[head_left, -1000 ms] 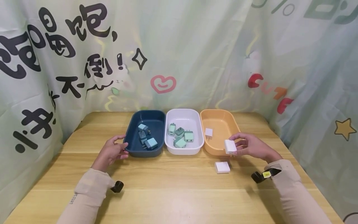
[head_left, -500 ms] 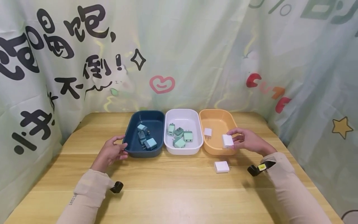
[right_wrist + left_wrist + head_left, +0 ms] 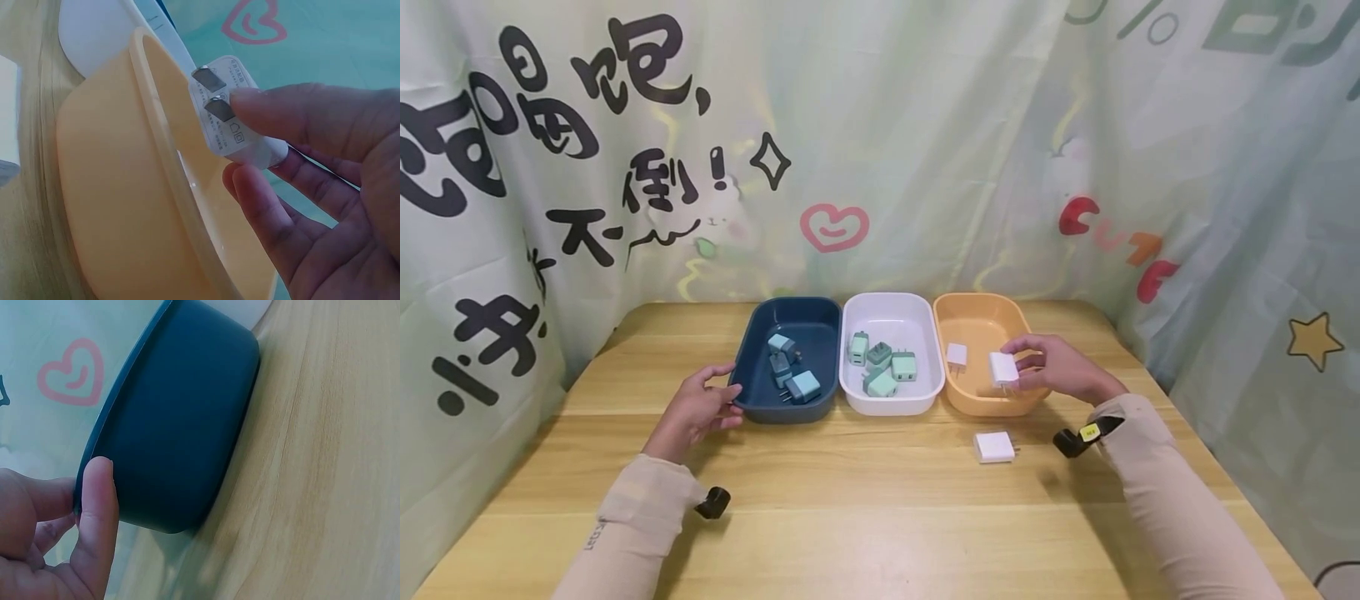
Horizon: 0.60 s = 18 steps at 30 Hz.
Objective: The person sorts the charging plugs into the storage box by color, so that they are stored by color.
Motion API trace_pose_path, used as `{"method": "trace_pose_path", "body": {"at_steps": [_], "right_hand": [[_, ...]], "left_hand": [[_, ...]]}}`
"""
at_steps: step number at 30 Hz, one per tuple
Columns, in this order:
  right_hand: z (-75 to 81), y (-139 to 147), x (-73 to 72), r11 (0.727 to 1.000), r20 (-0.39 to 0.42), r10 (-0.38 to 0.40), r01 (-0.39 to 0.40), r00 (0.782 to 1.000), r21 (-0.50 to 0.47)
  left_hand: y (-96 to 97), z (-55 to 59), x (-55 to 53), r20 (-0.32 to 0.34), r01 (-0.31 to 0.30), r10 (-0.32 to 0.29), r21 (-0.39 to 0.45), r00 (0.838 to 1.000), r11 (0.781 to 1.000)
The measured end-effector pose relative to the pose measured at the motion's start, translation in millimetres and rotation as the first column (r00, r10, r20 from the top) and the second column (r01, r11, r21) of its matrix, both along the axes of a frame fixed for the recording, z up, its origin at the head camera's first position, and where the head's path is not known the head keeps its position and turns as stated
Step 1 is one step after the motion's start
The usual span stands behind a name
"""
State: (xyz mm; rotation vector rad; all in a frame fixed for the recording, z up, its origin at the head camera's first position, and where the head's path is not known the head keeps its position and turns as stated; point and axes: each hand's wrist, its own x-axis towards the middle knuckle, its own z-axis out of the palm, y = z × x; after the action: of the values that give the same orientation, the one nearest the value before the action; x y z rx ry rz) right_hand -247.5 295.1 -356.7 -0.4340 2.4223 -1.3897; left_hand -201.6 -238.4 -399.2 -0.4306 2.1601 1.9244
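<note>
My right hand (image 3: 1060,367) pinches a white charger plug (image 3: 1003,369) between thumb and fingers, over the right part of the orange bin (image 3: 996,408). In the right wrist view, two flat metal prongs stick out of the charger plug (image 3: 220,103), near the bin's rim. My left hand (image 3: 700,410) holds the left side of the dark blue bin (image 3: 786,414). In the left wrist view its thumb (image 3: 97,512) lies against the outer wall. Another white charger plug (image 3: 957,357) lies inside the orange bin, and one more white charger plug (image 3: 995,447) lies on the table before it.
A white bin (image 3: 892,406) stands between the other two and holds several green charger plugs (image 3: 904,366). Several blue charger plugs (image 3: 802,385) lie in the dark blue bin. The wooden table (image 3: 850,508) ends at a printed curtain (image 3: 925,150) behind the bins.
My right hand has carried the white charger plug left and away from me, from the orange bin's front right edge to over its inside. The left hand stays at the dark blue bin.
</note>
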Motion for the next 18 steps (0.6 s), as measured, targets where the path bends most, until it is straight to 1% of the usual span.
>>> {"method": "trace_pose_path", "body": {"at_steps": [3,9,18], "right_hand": [[-1.2,-1,-4.2,1.0,-0.006,0.0,0.0,1.0,0.009],[-6.0,-2,-12.9,1.0,-0.016,-0.001,0.001,1.0,-0.009],[-7.7,-5,-24.2,1.0,0.016,-0.026,0.025,1.0,0.002]], "left_hand": [[0.0,0.1,-0.2,0.001,-0.001,0.001,-0.004,1.0,1.0],[0.2,-0.2,-0.5,0.01,-0.005,0.005,-0.012,1.0,1.0],[0.3,0.6,1.1,0.007,-0.004,0.004,0.004,1.0,1.0]]}}
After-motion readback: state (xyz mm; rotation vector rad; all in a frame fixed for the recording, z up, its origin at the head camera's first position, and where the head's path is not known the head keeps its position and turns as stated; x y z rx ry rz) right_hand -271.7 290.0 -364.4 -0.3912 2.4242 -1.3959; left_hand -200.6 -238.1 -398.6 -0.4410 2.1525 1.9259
